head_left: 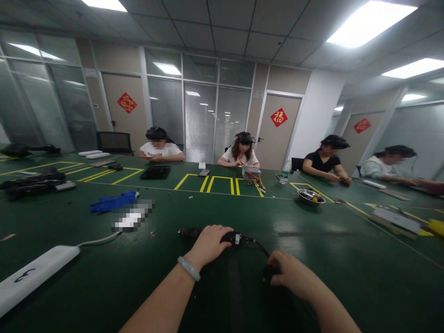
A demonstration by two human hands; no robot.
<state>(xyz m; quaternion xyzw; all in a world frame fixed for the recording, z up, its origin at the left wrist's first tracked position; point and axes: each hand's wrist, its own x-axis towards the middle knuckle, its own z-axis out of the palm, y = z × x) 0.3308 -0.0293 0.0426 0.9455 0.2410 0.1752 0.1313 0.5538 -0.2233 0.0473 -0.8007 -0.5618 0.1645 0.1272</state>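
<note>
My left hand (209,244), with a pale bracelet on the wrist, lies curled over a black rod-shaped tool (189,232) on the green table (104,268). A thin black cable (258,246) runs from the tool's right end toward my right hand (290,274). The right hand's fingers are closed around a small dark part (268,273) at the cable's end, resting on the table close to me.
A white power strip (33,273) lies at the near left, a blue glove (113,201) farther back. A metal bowl (311,197), water bottle (285,171), black tray (155,172) and wired metal box (251,172) sit across the table. Several people are seated on the far side.
</note>
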